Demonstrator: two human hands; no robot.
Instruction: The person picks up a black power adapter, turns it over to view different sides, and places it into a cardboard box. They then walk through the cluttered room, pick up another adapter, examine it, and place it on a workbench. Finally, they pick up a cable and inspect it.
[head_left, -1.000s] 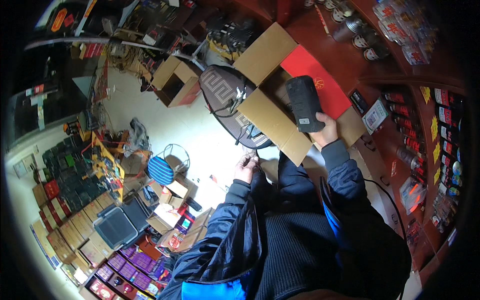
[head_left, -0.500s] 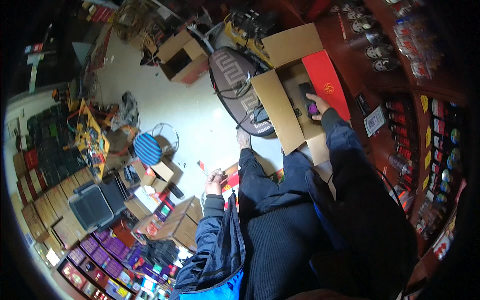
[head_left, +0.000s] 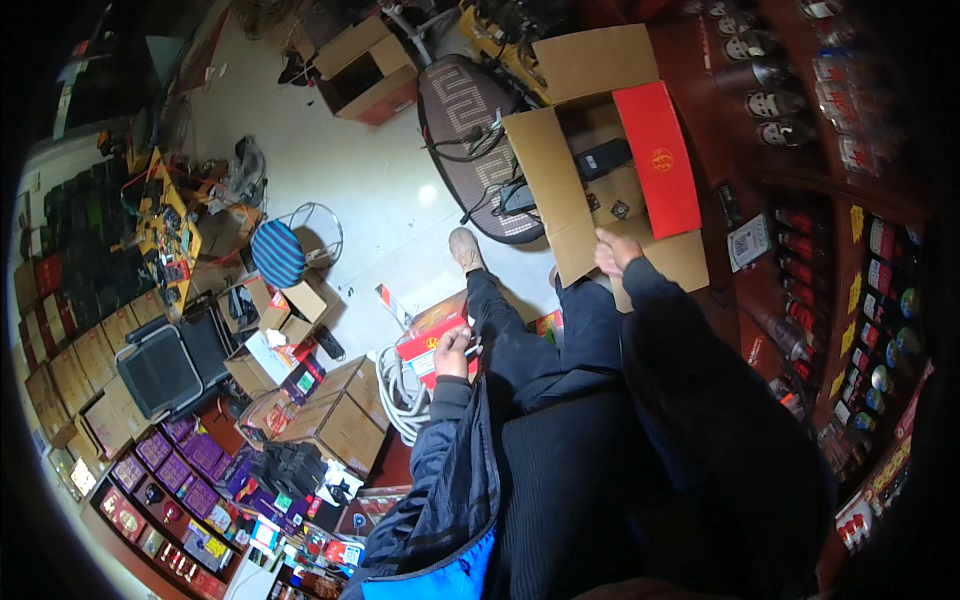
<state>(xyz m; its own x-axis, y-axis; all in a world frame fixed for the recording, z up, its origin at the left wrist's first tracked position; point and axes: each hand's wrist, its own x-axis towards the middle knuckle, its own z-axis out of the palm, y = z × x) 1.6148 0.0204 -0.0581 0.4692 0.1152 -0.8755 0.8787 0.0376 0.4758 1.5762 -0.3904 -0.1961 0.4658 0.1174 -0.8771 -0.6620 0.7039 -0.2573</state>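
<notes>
An open cardboard box (head_left: 545, 200) with a red panel (head_left: 660, 160) stands before me, flaps spread. Inside it lies a dark oblong package (head_left: 603, 158). My right hand (head_left: 617, 252) is at the box's near edge, its fingers curled at the rim by the left flap; the fingertips are partly hidden. My left hand (head_left: 452, 352) is closed, with a thin white stick (head_left: 473, 351) between the fingers, perhaps a cigarette. It is over a red box (head_left: 425, 345) beside my left leg.
A dark patterned oval board (head_left: 465, 140) with cables lies left of the box. A blue-striped stool (head_left: 278, 253), a black chair (head_left: 165, 380) and cartons (head_left: 340, 420) stand at left. Shelves of bottles and cans (head_left: 880, 320) line the right. Coiled white hose (head_left: 400, 400) lies near my left forearm.
My right hand has let go of the dark package and drawn back to the box's near edge. My left hand has come slightly right, fingers more closed. The view has shifted.
</notes>
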